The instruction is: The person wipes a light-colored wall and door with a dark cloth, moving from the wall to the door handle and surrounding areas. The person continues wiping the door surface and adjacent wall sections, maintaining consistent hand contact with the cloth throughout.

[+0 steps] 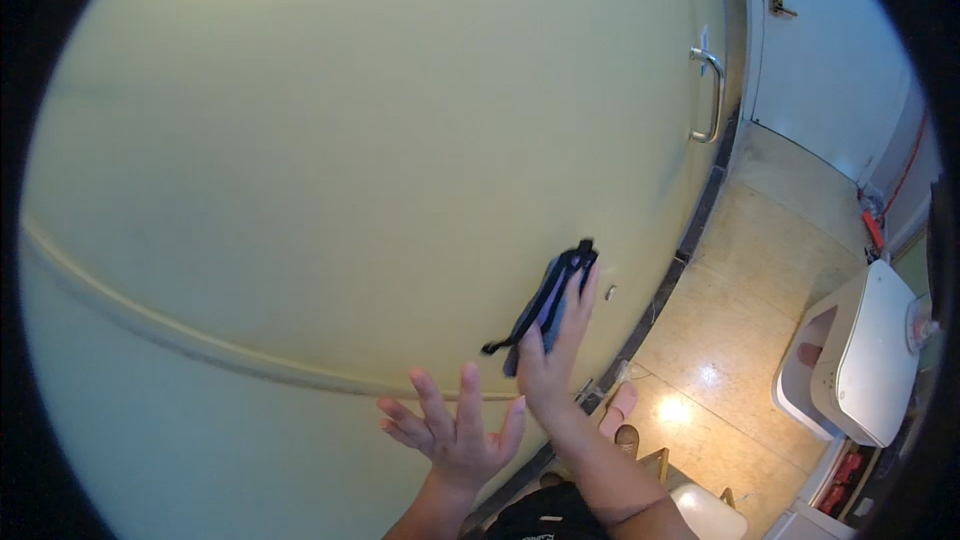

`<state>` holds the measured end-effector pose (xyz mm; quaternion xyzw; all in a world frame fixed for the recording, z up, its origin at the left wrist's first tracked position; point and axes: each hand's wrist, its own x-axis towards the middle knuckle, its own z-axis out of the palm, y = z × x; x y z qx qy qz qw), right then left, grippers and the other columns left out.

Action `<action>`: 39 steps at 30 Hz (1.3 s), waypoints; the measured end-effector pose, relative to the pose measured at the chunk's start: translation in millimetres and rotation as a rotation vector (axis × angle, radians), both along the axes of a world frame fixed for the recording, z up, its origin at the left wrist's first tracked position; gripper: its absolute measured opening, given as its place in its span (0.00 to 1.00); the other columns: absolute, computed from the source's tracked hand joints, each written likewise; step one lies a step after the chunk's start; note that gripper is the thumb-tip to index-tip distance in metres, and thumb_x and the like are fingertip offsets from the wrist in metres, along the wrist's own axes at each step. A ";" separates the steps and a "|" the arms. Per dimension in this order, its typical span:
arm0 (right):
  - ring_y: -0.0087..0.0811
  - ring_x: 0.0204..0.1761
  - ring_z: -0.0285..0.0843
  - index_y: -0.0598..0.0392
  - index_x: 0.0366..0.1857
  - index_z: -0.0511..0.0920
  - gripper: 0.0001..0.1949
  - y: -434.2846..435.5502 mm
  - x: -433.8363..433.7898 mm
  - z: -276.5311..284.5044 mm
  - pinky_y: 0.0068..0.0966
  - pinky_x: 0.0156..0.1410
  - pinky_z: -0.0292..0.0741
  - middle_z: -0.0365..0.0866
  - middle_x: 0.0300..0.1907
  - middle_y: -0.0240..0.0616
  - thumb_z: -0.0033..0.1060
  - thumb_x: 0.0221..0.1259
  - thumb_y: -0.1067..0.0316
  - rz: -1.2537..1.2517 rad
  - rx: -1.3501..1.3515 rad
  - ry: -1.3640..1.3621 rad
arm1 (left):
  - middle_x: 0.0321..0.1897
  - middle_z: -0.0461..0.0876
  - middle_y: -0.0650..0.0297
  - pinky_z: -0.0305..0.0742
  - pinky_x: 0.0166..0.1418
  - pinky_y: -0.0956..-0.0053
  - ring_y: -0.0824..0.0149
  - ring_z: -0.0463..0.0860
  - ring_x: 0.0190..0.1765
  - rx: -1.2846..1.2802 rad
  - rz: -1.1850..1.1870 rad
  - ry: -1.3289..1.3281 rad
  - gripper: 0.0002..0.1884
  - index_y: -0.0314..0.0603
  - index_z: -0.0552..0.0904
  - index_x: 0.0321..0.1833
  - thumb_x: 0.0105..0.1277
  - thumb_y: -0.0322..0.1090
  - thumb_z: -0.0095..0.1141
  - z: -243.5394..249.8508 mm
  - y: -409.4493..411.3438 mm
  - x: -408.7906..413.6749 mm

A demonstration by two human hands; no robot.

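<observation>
My right hand (pixel 555 367) holds a grey-blue cloth item (pixel 555 296) with black edging and a purple strip, perhaps a cleaning pad or a small pouch. A black strap end sticks out at its lower left. The item lies against or just in front of a large smooth pale door panel (pixel 337 165); contact cannot be made out. To the left and lower, my left hand (pixel 461 427) is empty, its fingers spread before the panel's lower edge strip (pixel 300 367). Whether those fingers touch the surface is unclear.
A metal pull handle (pixel 716 94) juts from the panel's right side. A white stool-like unit (pixel 862 360) stands on the tiled floor (pixel 750 277) at right. Pink slippers (pixel 619 409) and a white seat (pixel 709 510) are near my feet. Beyond is a white door (pixel 825 75).
</observation>
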<state>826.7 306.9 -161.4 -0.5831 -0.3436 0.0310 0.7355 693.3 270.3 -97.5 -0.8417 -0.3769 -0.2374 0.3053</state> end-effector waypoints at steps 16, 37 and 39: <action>0.57 0.81 0.37 0.56 0.78 0.52 0.38 8.4 18.0 -19.3 0.47 0.81 0.41 0.37 0.80 0.60 0.54 0.63 0.69 -0.008 0.008 0.087 | 0.81 0.37 0.37 0.14 0.73 0.32 0.31 0.21 0.79 -0.075 0.024 0.040 0.40 0.49 0.68 0.75 0.63 0.58 0.60 -11.4 -2.9 9.6; 0.61 0.81 0.34 0.54 0.79 0.49 0.38 2.6 9.1 -79.5 0.53 0.81 0.38 0.35 0.80 0.61 0.52 0.67 0.61 0.024 -0.070 0.230 | 0.82 0.35 0.41 0.07 0.72 0.37 0.32 0.16 0.78 -0.107 0.070 0.014 0.33 0.51 0.75 0.71 0.64 0.54 0.60 -38.7 -0.9 28.3; 0.59 0.81 0.35 0.56 0.79 0.49 0.37 13.7 34.1 -84.8 0.52 0.81 0.36 0.36 0.81 0.59 0.50 0.68 0.62 0.003 -0.069 0.290 | 0.82 0.35 0.41 0.07 0.72 0.38 0.32 0.16 0.78 -0.133 0.058 0.028 0.33 0.51 0.75 0.71 0.63 0.55 0.61 -43.8 -1.0 29.8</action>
